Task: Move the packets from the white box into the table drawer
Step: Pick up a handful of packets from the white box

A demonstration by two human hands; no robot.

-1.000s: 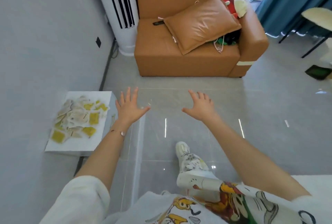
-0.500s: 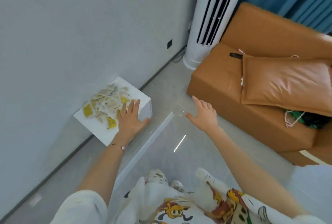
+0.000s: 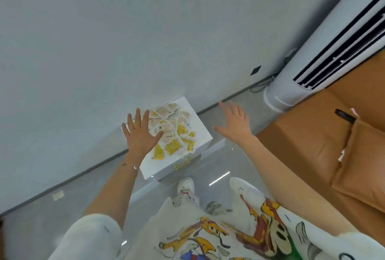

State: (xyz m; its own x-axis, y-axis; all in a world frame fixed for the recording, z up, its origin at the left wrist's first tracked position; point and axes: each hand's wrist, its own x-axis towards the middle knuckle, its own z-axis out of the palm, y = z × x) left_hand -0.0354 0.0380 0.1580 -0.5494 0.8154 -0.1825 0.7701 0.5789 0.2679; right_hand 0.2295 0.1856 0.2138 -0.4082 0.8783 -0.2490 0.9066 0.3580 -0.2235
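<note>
A white box-like unit (image 3: 200,130) stands on the floor against the grey wall, with a pile of several yellow and beige packets (image 3: 175,132) on its top. A gold handle (image 3: 183,164) shows on its front face. My left hand (image 3: 140,134) hovers over the pile's left part, fingers spread, holding nothing. My right hand (image 3: 234,124) is spread in the air to the right of the box, apart from it and empty. Whether the handled front is the drawer, I cannot tell.
A tall white air conditioner (image 3: 325,47) stands at the right against the wall. An orange sofa (image 3: 308,141) with a cushion (image 3: 362,168) fills the right side. My shoes (image 3: 186,186) stand on the glossy grey floor in front of the box.
My view has swung left and down toward the box. Both hands have moved forward; the left one now lies over the packets, the right one beside the box.
</note>
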